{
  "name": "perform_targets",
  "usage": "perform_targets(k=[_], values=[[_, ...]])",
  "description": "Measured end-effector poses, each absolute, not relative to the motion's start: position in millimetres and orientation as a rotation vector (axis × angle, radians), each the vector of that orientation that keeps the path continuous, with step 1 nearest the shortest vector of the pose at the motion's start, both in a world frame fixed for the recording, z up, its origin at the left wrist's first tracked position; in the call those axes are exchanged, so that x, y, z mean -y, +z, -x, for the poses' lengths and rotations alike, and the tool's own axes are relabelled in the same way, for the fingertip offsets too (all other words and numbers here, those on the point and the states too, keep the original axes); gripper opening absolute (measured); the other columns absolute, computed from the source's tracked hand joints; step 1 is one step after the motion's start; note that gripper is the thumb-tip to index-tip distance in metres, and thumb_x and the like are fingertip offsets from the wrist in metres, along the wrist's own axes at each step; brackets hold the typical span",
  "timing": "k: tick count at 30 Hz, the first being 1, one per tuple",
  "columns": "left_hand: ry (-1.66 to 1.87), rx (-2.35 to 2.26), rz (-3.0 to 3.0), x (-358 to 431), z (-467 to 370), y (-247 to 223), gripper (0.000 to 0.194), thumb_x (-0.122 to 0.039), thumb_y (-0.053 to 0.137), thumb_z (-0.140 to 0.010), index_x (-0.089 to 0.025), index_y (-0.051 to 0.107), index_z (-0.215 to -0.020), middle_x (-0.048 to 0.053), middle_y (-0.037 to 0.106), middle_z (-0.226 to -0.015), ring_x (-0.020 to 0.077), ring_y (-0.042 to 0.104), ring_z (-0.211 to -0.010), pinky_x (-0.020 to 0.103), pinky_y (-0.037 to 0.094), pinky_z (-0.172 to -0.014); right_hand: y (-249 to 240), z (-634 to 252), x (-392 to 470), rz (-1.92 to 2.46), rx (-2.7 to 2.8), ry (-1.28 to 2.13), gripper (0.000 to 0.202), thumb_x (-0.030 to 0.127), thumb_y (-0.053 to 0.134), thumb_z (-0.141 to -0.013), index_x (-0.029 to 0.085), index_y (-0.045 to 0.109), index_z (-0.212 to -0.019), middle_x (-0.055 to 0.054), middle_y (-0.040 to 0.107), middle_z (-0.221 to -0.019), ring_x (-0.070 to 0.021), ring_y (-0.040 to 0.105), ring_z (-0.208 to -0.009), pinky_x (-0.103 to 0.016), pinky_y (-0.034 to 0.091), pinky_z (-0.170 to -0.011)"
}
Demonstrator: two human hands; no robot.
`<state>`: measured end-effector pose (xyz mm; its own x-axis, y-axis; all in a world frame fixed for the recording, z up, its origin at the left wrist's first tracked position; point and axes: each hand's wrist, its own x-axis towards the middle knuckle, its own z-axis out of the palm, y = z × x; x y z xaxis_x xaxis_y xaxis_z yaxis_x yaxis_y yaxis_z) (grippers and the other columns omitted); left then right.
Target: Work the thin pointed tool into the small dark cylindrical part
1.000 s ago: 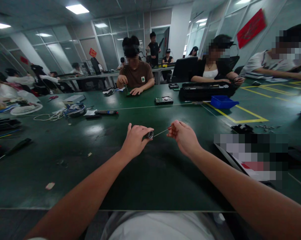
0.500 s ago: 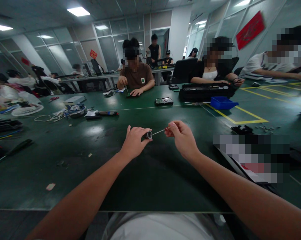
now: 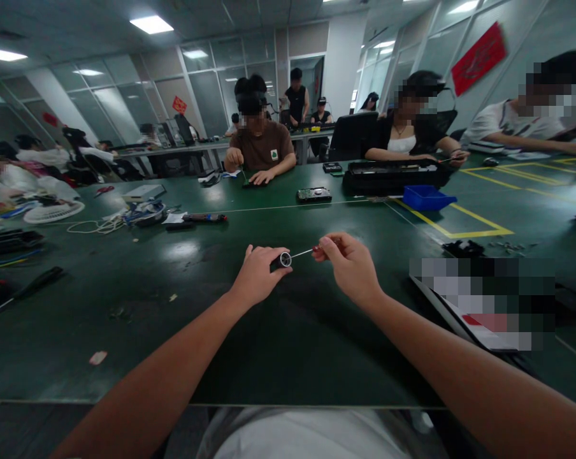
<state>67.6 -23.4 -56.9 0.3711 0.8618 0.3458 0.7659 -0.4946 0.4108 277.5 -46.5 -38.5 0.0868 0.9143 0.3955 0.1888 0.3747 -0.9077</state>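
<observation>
Above the near middle of the table, my left hand (image 3: 259, 273) is closed around a small black cylinder (image 3: 285, 260), thumb below and fingers above. Its round end has a silvery rim and faces right, toward me. My right hand (image 3: 348, 261) pinches a thin metal rod (image 3: 301, 253) with a reddish part at the fingertips, like a slim screwdriver. The rod slants down to the left, and its far tip is at the cylinder's rimmed end. Whether the tip sits inside the opening or only touches it, I cannot tell. My fingers hide most of the rod's grip end.
A black-handled screwdriver (image 3: 39, 279) lies at left. Ahead are a pen-like tool (image 3: 206, 218), tangled cables (image 3: 144, 213) and a hard drive (image 3: 314, 194). Right are a blue bin (image 3: 424, 197), loose screws (image 3: 508, 247) and a blurred-out flat object (image 3: 483, 306). Co-workers sit opposite.
The cylinder has turned slightly, so its rimmed end shows rounder and more of its black side is visible. My right hand has shifted slightly left with the rod.
</observation>
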Motion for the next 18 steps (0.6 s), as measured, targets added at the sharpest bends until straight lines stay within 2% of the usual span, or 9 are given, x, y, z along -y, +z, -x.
perform_targets(k=[10,15,18], values=[[0.798,-1.429,-2.445,24.7,-66.7,-57.5,0.038,-0.035,0.070,-0.088,-0.027,0.065,-0.124,0.005,0.070,-0.115,0.0266,0.058,-0.113,0.059,0.025,-0.116,-35.1,-279.4,45.7,1.195,1.409,0.672,0.027,0.044,0.060,-0.092,0.019,0.068,-0.087,-0.006,0.075,-0.077,-0.0188,0.069,-0.069,-0.034,0.053,-0.069],[0.787,-1.431,-2.440,25.3,-65.5,-56.3,0.037,-0.034,0.071,-0.087,-0.027,0.066,-0.123,0.004,0.070,-0.113,0.0266,0.058,-0.112,0.058,0.026,-0.115,-33.8,-281.9,48.0,1.288,1.501,0.603,0.034,0.050,0.059,-0.091,0.019,0.070,-0.083,-0.003,0.069,-0.065,-0.0177,0.064,-0.061,-0.033,0.047,-0.062],[0.805,-1.431,-2.437,24.3,-64.2,-57.9,0.037,-0.034,0.071,-0.087,-0.027,0.065,-0.123,0.004,0.070,-0.114,0.0265,0.058,-0.113,0.059,0.025,-0.115,-36.0,-282.0,48.0,1.234,1.514,0.633,0.029,0.045,0.056,-0.092,0.019,0.068,-0.088,-0.002,0.068,-0.066,-0.0177,0.063,-0.061,-0.033,0.047,-0.063]])
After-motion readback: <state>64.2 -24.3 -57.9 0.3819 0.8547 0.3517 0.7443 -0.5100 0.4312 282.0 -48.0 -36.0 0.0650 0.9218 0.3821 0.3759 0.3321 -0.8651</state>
